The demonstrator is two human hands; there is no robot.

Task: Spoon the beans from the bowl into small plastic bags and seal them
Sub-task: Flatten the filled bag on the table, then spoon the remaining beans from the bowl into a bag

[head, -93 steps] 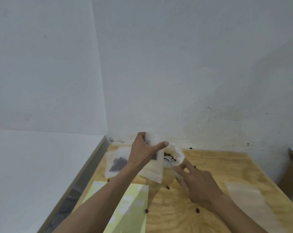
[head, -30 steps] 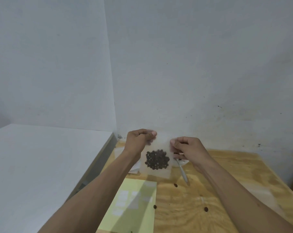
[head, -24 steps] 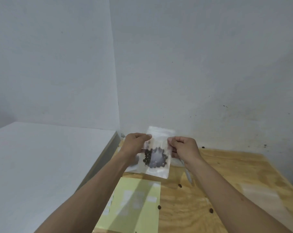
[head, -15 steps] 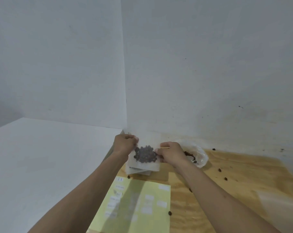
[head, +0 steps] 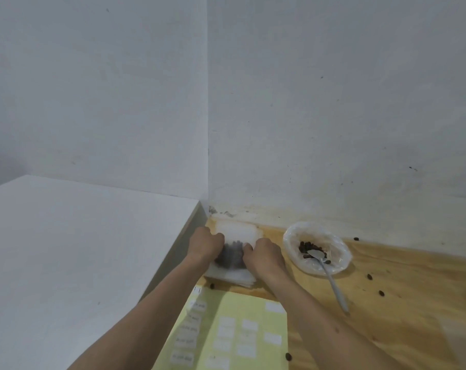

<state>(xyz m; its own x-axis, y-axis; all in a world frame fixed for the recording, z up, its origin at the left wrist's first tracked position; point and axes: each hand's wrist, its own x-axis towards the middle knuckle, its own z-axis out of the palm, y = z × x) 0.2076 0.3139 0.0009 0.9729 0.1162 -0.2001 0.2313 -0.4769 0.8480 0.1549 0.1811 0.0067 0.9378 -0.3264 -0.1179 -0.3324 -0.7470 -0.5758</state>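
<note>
While I watch the head view, the left hand (head: 205, 245) and right hand (head: 264, 255) curl fingers onto a bag of beans (head: 233, 254), laying it on the stack (head: 228, 276) beside the bowl (head: 317, 247), likely finished.

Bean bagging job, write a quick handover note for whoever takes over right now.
Left hand and right hand: both hold the filled bag down on the stack of bags in the table's far left corner; exact finger grip is blurred.
Bowl: right of the stack, a few beans left inside, spoon resting in it with the handle on the table.
Done: this bag is filled; whether it is sealed cannot be told.
Left: check that seal, bag the remaining beans, gather the loose beans scattered on the table.
</note>
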